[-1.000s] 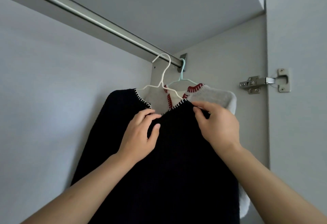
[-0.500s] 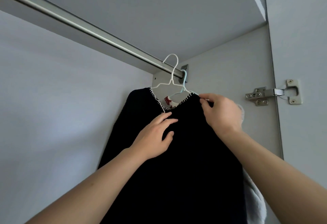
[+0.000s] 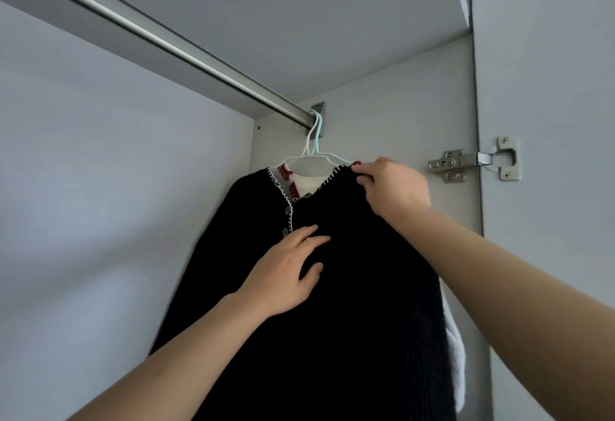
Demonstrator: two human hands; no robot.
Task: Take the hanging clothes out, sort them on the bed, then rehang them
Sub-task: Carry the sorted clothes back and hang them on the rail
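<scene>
The right hand (image 3: 394, 189), right of centre in the frame, pinches the shoulder edge of the black cardigan (image 3: 332, 304) by the collar, fingers closed on the knit. The left hand (image 3: 286, 274), at centre, lies loosely spread on the cardigan's front, just below its buttons; it presses but grips nothing. The cardigan hangs in the middle of the frame on a white hanger (image 3: 307, 149), beside a pale blue hanger (image 3: 321, 147) carrying a white sweater with red stitching (image 3: 293, 184). Both hooks sit on the rail (image 3: 166, 44) at its far end, upper centre. The knit looks soft, limp and fairly light, likely to stretch or slide off if pulled; the hanger neck seems the safer place to hold.
</scene>
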